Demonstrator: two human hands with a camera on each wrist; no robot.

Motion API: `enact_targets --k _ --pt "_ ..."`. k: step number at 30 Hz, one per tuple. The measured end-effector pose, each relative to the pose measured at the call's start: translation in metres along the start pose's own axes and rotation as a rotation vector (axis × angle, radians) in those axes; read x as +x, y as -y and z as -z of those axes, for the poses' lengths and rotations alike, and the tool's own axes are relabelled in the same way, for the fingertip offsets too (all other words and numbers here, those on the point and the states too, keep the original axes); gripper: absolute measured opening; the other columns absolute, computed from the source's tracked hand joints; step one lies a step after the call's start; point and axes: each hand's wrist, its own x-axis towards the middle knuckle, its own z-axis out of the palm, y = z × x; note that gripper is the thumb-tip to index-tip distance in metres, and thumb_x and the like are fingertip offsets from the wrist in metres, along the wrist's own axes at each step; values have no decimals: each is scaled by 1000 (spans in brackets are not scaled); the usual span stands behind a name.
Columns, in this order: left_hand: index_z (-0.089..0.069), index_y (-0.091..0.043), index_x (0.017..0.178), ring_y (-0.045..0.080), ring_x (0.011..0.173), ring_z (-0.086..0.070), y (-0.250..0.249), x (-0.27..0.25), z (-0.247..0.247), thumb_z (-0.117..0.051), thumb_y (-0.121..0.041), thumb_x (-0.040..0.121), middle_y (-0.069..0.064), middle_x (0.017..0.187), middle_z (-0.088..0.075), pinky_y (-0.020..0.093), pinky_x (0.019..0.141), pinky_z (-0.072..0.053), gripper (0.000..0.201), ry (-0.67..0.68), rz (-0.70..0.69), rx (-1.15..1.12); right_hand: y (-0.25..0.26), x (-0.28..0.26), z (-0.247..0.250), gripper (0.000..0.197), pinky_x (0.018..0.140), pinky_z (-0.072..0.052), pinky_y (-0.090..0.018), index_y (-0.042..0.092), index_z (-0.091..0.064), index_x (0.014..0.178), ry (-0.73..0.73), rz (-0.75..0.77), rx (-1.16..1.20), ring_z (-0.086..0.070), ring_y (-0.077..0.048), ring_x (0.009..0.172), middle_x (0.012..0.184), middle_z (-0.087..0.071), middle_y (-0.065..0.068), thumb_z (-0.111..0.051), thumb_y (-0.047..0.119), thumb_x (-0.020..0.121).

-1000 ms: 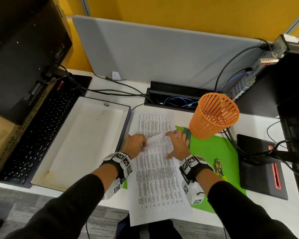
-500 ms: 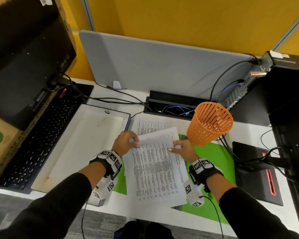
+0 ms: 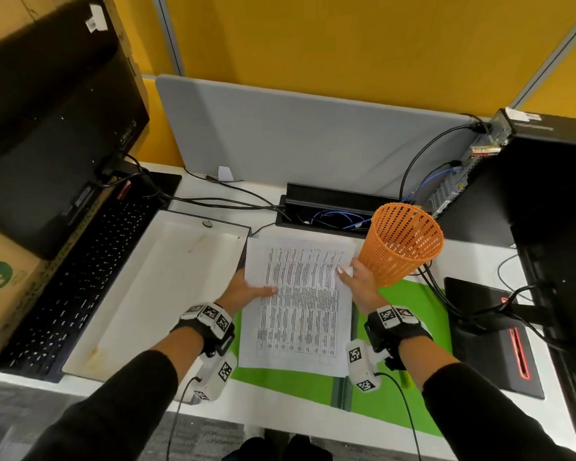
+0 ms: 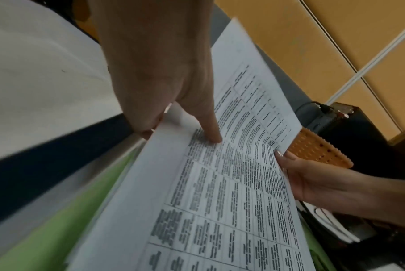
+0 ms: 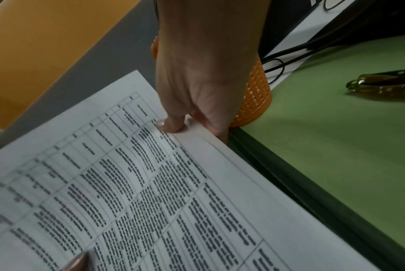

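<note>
I had the printed paper (image 3: pixel 300 307) held from both sides over the middle of the tabletop (image 3: pixel 473 261), somewhat nearer its front edge than its back edge. My left hand (image 3: pixel 243 291) pinched the paper's left edge about halfway along, with the thumb (image 4: pixel 210 128) lying straight on the printed face and the other fingers curled underneath. My right hand (image 3: pixel 363 287) pinched the right edge closer to the far corner, thumb (image 5: pixel 171 124) pressed on top and fingers tucked below. So both hands were clamped on the paper, and it spanned the gap between them with its near half hanging free toward me.

The paper sat lifted off the green mat (image 3: pixel 409 314), which covered the front right part of the tabletop. At the right edge I could see more than one layer, though I couldn't tell how many sheets there were.

The paper's far right corner came just beside the orange basket (image 3: pixel 403 244), and my right hand's knuckles were close against its mesh; I couldn't tell whether they touched. The white tray (image 3: pixel 153 294) lay just beside my left hand, toward the tabletop's left edge, with the keyboard (image 3: pixel 80 277) beyond it.
</note>
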Motion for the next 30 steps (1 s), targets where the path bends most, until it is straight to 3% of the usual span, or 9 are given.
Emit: enact_targets --k 5,7,11,14,16,19,24,28,30 --pt "-58 -15 126 18 117 -59 3 5 -1 -89 -41 55 1 120 -68 38 107 -39 82 60 85 -83 -1 1 4 12 100 -36 -33 7 -55 102 44 -26 90 -50 -11 109 107 -57 4 -53 11 91" --pt "-50 -15 133 20 119 -58 15 15 7 -88 -43 58 2 125 -64 44 108 -38 89 83 135 -85 1 -1 6 23 98 -35 -31 4 -52 112 58 -75 124 -47 -17 118 116 -56 -2 -53 15 91" --pt "-59 -16 127 23 125 -52 16 17 11 -87 -47 55 6 131 -60 44 111 -32 83 119 123 -129 3 -3 13 14 91 -46 -29 9 -56 100 207 -152 331 -57 -11 95 100 -54 1 -55 6 87" --pt "-63 -10 122 27 123 -54 -9 -5 2 -91 -41 48 11 126 -63 46 112 -33 85 161 123 -201 -1 0 21 35 93 -45 -43 21 -63 89 303 -183 402 -53 -23 98 103 -54 -7 -83 28 61" --pt "-62 -7 121 31 120 -56 -15 -10 1 -93 -37 44 15 124 -64 47 111 -36 88 250 173 -251 -1 0 25 48 76 -55 -33 20 -61 88 364 -188 431 -60 -18 85 93 -57 -5 -89 32 51" --pt "-65 -12 113 28 109 -62 -20 -11 -2 -95 -36 35 11 111 -70 43 101 -46 87 305 172 -355 0 -3 27 53 60 -55 -23 19 -57 85 427 -184 518 -66 -12 74 86 -67 0 -90 35 47" --pt "-79 -12 87 25 84 -73 -18 -17 -13 -96 -38 28 13 95 -75 38 70 -60 66 325 157 -693 -7 -1 29 46 66 -58 -27 20 -63 87 412 -180 635 -67 -14 78 91 -69 1 -90 27 50" --pt "-69 -11 113 27 97 -69 -12 -16 -19 -92 -29 49 14 106 -71 44 94 -51 70 233 226 -461 -11 3 30 88 94 -52 -42 7 -45 127 205 -285 499 -59 -26 111 128 -55 -14 -89 26 53" --pt "-58 -6 126 28 109 -64 -7 -11 -17 -82 -21 70 14 117 -67 48 104 -43 63 103 207 -275 -8 -1 30 71 94 -49 -48 9 -40 131 99 -300 365 -55 -31 116 136 -49 -16 -77 12 70"
